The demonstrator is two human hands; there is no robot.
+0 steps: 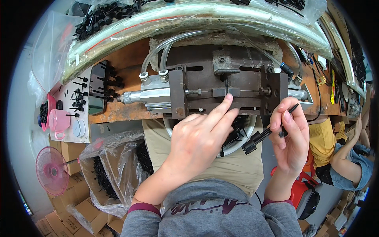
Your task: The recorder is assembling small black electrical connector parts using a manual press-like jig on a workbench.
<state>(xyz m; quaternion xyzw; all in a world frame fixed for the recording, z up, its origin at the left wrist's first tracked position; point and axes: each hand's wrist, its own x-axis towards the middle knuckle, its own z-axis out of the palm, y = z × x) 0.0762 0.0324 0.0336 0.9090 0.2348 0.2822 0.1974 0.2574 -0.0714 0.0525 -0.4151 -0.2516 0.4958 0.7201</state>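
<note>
- At the lower edge: grey sweatshirt point(209, 209) with maroon cuffs; above it, tan cloth trousers point(246, 170).
- Over the lap: round, pale-rimmed container point(235, 149), partly hidden, with black pieces inside.
- Right hand point(291, 132), raised to the right of the container: thumb and fingers pinched together on a slender black plastic part with a knobbed head point(258, 138). Its long axis slants, knobbed head to the lower left, toward a thin tip at the upper right; whether this is one piece or two cannot be told behind the fingers.
- Left hand point(199, 134), reaching forward: index and middle fingers extended, slightly apart, the index fingertip at a small dark rectangular block point(221, 92). The thumb is hidden; whether it closes on anything cannot be told.
- Key relation: the held part lies to the right of the block and nearer the body, well apart from it; the left hand is the nearer one to the block.
- Around the block: dark brown metal fixture point(193, 57).
- Beyond: long pale roll in clear plastic point(197, 14).
</note>
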